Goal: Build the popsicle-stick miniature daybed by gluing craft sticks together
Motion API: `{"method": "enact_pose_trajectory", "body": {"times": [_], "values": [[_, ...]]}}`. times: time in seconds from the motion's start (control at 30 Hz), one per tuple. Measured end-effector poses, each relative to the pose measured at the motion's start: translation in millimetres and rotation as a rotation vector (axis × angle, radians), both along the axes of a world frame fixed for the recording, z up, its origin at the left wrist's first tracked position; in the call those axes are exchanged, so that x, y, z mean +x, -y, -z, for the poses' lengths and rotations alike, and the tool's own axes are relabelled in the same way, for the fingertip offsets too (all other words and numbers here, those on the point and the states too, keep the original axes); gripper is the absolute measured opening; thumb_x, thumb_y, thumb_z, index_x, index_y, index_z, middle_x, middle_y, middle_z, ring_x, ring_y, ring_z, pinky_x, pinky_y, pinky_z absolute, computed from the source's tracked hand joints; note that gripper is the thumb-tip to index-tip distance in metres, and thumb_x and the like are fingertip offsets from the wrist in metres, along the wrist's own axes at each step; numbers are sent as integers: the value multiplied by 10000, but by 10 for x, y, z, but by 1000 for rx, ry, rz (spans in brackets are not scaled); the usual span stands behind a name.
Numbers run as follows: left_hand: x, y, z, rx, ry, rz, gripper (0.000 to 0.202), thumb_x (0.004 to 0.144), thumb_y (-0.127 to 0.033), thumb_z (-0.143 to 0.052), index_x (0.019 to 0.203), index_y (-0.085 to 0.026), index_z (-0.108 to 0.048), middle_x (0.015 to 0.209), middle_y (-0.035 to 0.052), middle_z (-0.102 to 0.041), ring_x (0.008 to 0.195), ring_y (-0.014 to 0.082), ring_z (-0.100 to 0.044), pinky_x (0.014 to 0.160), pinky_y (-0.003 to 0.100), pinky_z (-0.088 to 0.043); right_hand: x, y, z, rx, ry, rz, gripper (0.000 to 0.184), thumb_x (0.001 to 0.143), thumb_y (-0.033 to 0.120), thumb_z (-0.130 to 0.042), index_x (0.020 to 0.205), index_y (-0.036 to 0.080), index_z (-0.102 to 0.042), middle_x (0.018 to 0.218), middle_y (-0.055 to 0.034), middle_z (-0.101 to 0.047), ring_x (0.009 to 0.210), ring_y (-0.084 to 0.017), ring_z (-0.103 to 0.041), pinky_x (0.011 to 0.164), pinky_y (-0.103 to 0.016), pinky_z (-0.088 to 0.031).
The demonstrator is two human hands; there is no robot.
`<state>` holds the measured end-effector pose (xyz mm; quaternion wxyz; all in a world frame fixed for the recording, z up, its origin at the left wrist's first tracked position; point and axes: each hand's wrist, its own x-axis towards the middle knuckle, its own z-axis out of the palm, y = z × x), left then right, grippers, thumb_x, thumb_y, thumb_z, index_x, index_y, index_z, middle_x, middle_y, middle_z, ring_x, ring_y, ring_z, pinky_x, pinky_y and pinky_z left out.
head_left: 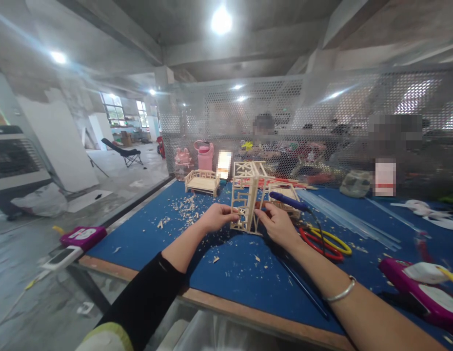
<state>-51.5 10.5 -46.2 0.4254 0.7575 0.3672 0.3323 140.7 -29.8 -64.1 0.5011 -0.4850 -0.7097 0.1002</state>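
My left hand pinches the lower left side of a miniature wooden lattice frame, which stands upright on the blue table mat. On the opposite side, the closed fingers of my right hand hold the frame near its lower part; the fingertips are partly hidden. Just beyond the right hand is a blue-handled corded tool; its tip is not clear to see. A slatted wooden miniature piece lies behind that tool. Farther back on the left stands a miniature wooden bench.
Wood shavings litter the blue mat. At right lie red and yellow rings, clear strips, a dark rod and a purple device. A pink cup stands before the perforated screen. Another purple device sits at the left edge.
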Motion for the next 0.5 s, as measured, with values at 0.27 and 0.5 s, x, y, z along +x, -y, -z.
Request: {"method": "enact_pose_trajectory", "body": {"times": [0.27, 0.5], "values": [[-90, -47, -66, 142, 74, -98, 211, 655, -336, -627, 728, -148, -689, 585, -17, -613, 555, 106, -506, 596, 239, -410, 3, 21, -38, -46, -213, -43, 377, 754, 510, -517, 918, 173, -558, 807, -54, -632, 551, -136, -514, 547, -285, -446], [-111, -59, -109, 167, 123, -177, 257, 644, -352, -589, 778, -144, -658, 585, -17, -607, 535, 105, -485, 576, 235, -408, 51, -10, -32, -112, -325, -97, 287, 662, 244, -416, 894, 193, -576, 626, 1, -569, 579, -173, -558, 567, -300, -463]]}}
